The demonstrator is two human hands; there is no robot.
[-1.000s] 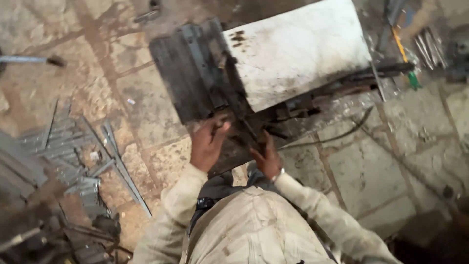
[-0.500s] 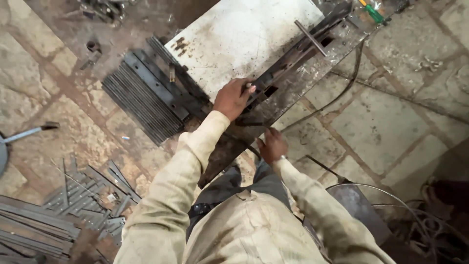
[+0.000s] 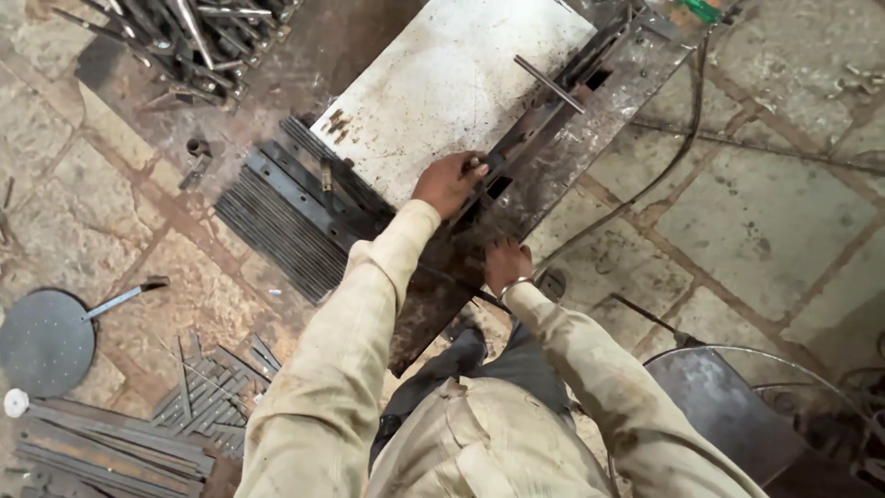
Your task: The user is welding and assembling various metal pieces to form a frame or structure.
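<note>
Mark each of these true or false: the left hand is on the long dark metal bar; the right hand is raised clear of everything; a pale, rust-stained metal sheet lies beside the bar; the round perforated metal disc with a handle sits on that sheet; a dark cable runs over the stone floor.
1. The left hand rests on the long dark metal bar. True.
2. The right hand is raised clear of everything. False: it presses on the rusty metal plate under the bar.
3. A pale, rust-stained metal sheet lies beside the bar. True.
4. The round perforated metal disc with a handle sits on that sheet. False: it lies on the stone floor.
5. A dark cable runs over the floor. True.
</note>
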